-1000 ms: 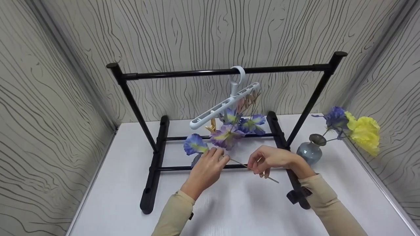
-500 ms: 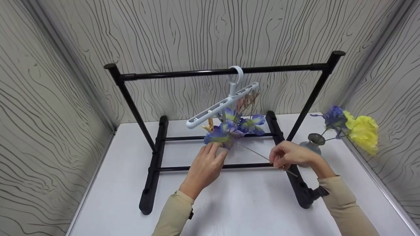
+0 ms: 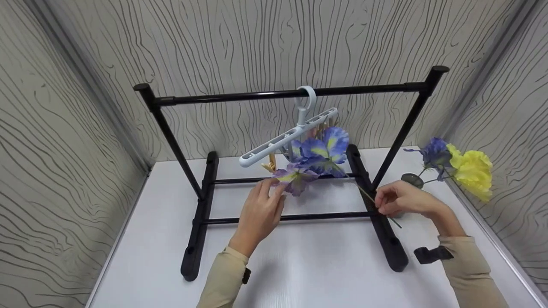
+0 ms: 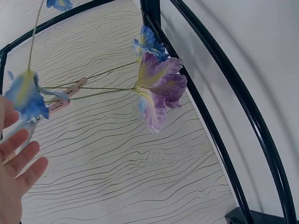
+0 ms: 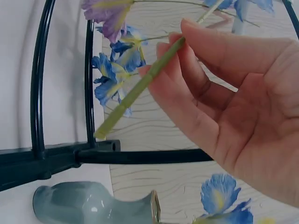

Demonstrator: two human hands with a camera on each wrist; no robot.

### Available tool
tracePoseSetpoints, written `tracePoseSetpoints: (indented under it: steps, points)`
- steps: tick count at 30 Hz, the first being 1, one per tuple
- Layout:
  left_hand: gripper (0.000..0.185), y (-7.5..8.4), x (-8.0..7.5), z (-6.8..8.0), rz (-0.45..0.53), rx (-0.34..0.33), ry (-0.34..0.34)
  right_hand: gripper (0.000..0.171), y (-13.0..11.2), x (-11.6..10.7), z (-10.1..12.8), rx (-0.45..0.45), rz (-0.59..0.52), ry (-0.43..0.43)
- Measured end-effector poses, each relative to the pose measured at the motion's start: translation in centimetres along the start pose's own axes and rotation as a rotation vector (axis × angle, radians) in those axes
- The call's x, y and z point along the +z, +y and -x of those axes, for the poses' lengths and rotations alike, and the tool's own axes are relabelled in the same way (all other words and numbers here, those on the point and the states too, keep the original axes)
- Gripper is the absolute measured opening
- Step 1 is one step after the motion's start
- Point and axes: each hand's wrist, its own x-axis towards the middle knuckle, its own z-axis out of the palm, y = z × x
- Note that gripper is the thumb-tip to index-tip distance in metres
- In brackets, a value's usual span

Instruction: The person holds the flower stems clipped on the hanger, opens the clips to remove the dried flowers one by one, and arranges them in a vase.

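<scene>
- Blue petals, streaked yellow at the heart and ruffled at the edges, make up the head of the held flower; it sits just below the slanted hanger, overlapping other blooms.
- Slim green stem, slightly knobbly, with a blunt cut end; it slants down from the petals to the right hand.
- That hand pinches the stem between thumb and fingers — the cut end pokes out beyond the grip.
- Left hand: fingers spread and nothing between them, near the purple bloom; whether a fingertip touches it, I cannot tell.
- Purple bloom: thin, crinkled petals with pale yellow streaks, fabric-like.
- Hanger: smooth, pale blue-grey plastic, a slotted bar hung by its round hook from the rack.
- Rack: glossy black tubes on long, round-ended feet.
- Pegs in tan and pinkish tones below the hanger.
- Shiny blue-grey vase with a narrow neck — beside the rack, holding a frilly yellow bloom and a dark blue one.
- White surface; pale walls with wavy, wood-grain lines.
</scene>
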Motion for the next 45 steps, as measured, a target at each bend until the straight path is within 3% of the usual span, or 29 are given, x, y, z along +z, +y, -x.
tracePoseSetpoints:
  steps: [15, 21, 26, 31, 39, 45]
  points:
    - [0.018, -0.3, 0.7, 0.6, 0.02, -0.063, -0.057, 0.025, 1.7, -0.9, 1.7, -0.082, -0.24, 0.323]
    - [0.016, -0.3, 1.1, 0.8, 0.044, -0.073, -0.059, 0.012, 1.9, -0.9, 2.2, -0.121, -0.22, 0.463]
    - [0.014, -0.5, 1.7, 0.7, 0.068, -0.093, -0.061, 0.01, 2.0, -0.7, 2.7, -0.152, -0.223, 0.498]
    - [0.015, -0.7, 2.8, 0.1, 0.139, -0.168, -0.095, 0.016, 2.1, -0.6, 3.4, -0.196, -0.326, 0.516]
    - [0.028, -0.6, 4.3, -1.2, 0.273, -0.313, -0.196, 0.008, 2.4, -0.7, 4.0, -0.235, -0.454, 0.549]
    - [0.035, -0.4, 5.8, -2.6, 0.384, -0.376, -0.204, 0.016, 2.4, -0.6, 4.2, -0.248, -0.578, 0.653]
